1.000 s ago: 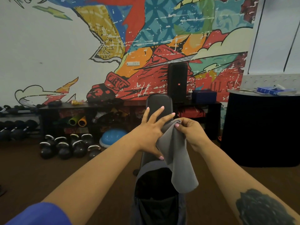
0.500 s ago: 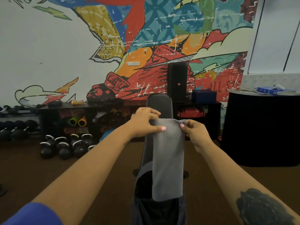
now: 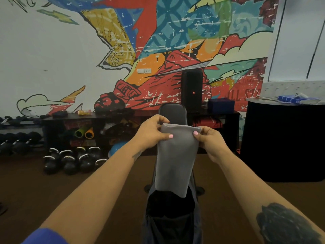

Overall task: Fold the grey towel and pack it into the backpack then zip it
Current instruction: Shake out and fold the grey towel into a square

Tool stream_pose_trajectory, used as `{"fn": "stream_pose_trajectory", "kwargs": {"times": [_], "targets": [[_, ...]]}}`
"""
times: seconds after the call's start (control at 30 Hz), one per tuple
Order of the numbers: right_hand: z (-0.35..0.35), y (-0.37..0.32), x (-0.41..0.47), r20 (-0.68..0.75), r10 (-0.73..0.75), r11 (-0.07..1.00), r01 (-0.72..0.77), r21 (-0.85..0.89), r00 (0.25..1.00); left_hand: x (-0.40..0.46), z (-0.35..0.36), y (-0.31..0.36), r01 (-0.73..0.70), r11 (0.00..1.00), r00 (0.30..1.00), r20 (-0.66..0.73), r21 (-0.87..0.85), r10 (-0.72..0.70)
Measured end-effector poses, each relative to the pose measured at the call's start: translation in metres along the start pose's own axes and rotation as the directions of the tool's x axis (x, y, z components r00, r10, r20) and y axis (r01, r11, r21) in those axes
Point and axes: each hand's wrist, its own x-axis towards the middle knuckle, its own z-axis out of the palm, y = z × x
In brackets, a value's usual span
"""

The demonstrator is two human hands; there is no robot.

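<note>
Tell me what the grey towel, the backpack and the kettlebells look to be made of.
Grey towel: thin, smooth matte cloth, likely microfibre; it hangs limp from both hands without visible pile.
Backpack: dark woven synthetic fabric, seemingly nylon or polyester, soft and sagging open.
Kettlebells: black matte bodies with shiny silver handles, probably metal, perhaps coated.

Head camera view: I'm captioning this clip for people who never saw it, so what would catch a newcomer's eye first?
The grey towel hangs as a narrow folded strip at centre, its top corners pinched by the left hand and right hand. Directly below, the backpack gapes open on the bench. Behind, a bright mural fills the wall, with kettlebells on the floor at left.
</note>
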Motion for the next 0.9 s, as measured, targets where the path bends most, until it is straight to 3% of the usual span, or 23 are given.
{"fn": "stream_pose_trajectory", "kwargs": {"times": [0.13, 0.23, 0.3, 0.4, 0.47, 0.57, 0.73, 0.9], "targets": [[0.003, -0.011, -0.001, 0.023, -0.050, 0.998, 0.051, -0.034, 0.998, -0.007, 0.007, -0.011, 0.025, 0.954, 0.989, -0.133, -0.299, -0.068], [0.002, -0.019, 0.000, 0.124, -0.044, 0.992, 0.058, -0.115, 0.991, -0.012, 0.013, -0.015, 0.017, 0.948, 0.990, -0.128, -0.317, -0.060], [0.003, -0.028, -0.001, 0.194, -0.034, 0.959, 0.087, -0.268, 0.980, -0.014, 0.016, -0.015, 0.007, 0.954, 0.993, -0.110, -0.300, -0.042], [0.008, -0.043, 0.000, 0.300, -0.027, 0.731, 0.223, -0.644, 0.954, -0.015, 0.018, -0.016, 0.002, 0.957, 0.995, -0.093, -0.290, -0.030], [0.016, -0.052, -0.002, 0.383, 0.022, 0.568, 0.304, -0.765, 0.924, -0.015, 0.021, -0.018, 0.000, 0.969, 0.996, -0.089, -0.246, -0.023], [0.026, -0.059, -0.003, 0.460, 0.081, 0.485, 0.368, -0.793, 0.884, -0.016, 0.024, -0.022, -0.029, 0.982, 0.997, -0.082, -0.189, 0.013], [0.038, -0.060, -0.002, 0.451, -0.012, 0.470, 0.403, -0.785, 0.893, -0.020, 0.023, -0.026, -0.065, 0.973, 0.985, -0.171, -0.221, 0.027], [0.046, -0.082, -0.004, 0.514, -0.102, 0.487, 0.493, -0.721, 0.852, -0.037, 0.028, -0.033, -0.010, 0.965, 0.998, -0.067, -0.262, -0.007]]}}
